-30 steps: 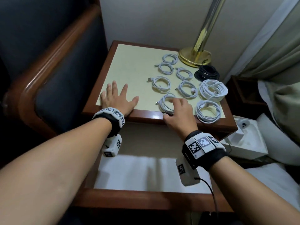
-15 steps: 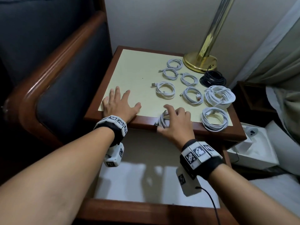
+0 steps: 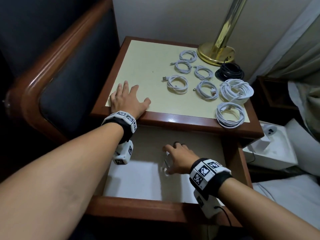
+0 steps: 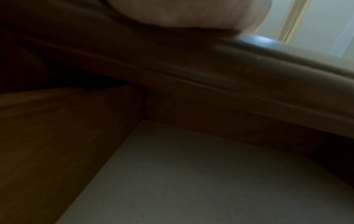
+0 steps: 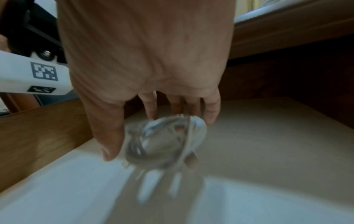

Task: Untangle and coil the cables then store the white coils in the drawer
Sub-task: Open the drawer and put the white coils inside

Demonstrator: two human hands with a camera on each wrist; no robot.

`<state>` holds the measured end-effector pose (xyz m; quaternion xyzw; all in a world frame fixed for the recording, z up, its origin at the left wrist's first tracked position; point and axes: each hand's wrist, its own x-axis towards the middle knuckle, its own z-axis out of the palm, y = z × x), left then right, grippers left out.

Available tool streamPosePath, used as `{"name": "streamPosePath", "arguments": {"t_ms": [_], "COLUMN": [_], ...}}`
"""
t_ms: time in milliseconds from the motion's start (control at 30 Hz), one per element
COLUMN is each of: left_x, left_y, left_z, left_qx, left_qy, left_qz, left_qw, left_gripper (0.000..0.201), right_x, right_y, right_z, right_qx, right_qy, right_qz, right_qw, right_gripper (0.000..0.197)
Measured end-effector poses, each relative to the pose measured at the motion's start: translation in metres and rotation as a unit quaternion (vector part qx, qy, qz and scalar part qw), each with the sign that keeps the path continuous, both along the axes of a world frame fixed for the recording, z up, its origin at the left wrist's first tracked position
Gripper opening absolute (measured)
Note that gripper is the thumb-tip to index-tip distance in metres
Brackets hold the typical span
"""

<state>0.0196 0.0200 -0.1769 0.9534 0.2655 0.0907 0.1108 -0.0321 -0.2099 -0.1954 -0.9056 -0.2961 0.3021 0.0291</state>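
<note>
My right hand (image 3: 174,157) is inside the open drawer (image 3: 138,205) and pinches a small white cable coil (image 3: 166,161) between thumb and fingers. The right wrist view shows that same white coil (image 5: 164,141), blurred, hanging under the fingers above the drawer's pale floor. Several other white coils (image 3: 177,84) lie on the cream top of the bedside table (image 3: 155,116), with one black coil (image 3: 229,73) near the lamp. My left hand (image 3: 128,99) lies flat on the table's front left corner, fingers spread. The left wrist view shows only the table's edge and the drawer below.
A brass lamp base (image 3: 216,52) stands at the table's back right. A dark padded chair with a wooden frame (image 3: 57,66) is on the left. On the right are a white box (image 3: 270,149) and bedding. The drawer's floor is bare apart from my hand.
My right hand took the nearest white coil off the table's front edge and carried it down into the drawer. The left hand stayed flat on the table.
</note>
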Motion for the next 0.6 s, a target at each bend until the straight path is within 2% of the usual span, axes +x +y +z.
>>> {"name": "streamPosePath", "arguments": {"t_ms": [67, 133, 233, 367, 433, 533, 600], "left_x": [0.000, 0.000, 0.000, 0.000, -0.001, -0.001, -0.001], "left_y": [0.000, 0.000, 0.000, -0.001, -0.001, 0.000, 0.001], "left_z": [0.000, 0.000, -0.001, 0.000, 0.000, -0.001, -0.001], "left_qx": [0.002, 0.002, 0.006, 0.004, 0.007, 0.010, 0.007], "left_qy": [0.000, 0.001, 0.003, -0.005, -0.004, -0.003, -0.003], "left_qz": [0.000, 0.000, 0.000, -0.003, -0.004, -0.002, -0.001], "left_qw": [1.000, 1.000, 1.000, 1.000, 1.000, 1.000, 1.000], "left_gripper": [0.070, 0.070, 0.070, 0.070, 0.070, 0.070, 0.070], "right_x": [0.003, 0.008, 0.024, 0.061, 0.085, 0.115, 0.128], "right_y": [0.005, 0.011, 0.021, 0.037, 0.043, 0.051, 0.054], "right_z": [0.002, 0.013, 0.044, 0.079, 0.083, 0.081, 0.079], "right_qx": [-0.031, -0.015, 0.123, 0.263, 0.270, 0.225, 0.198], "right_qy": [-0.005, -0.022, -0.040, -0.122, -0.164, -0.157, -0.143], "right_qz": [0.016, 0.025, -0.022, -0.113, -0.138, -0.137, -0.129], "right_qw": [0.999, 0.999, 0.991, 0.951, 0.939, 0.952, 0.961], "right_gripper": [0.077, 0.067, 0.026, 0.014, 0.020, 0.053, 0.068]}}
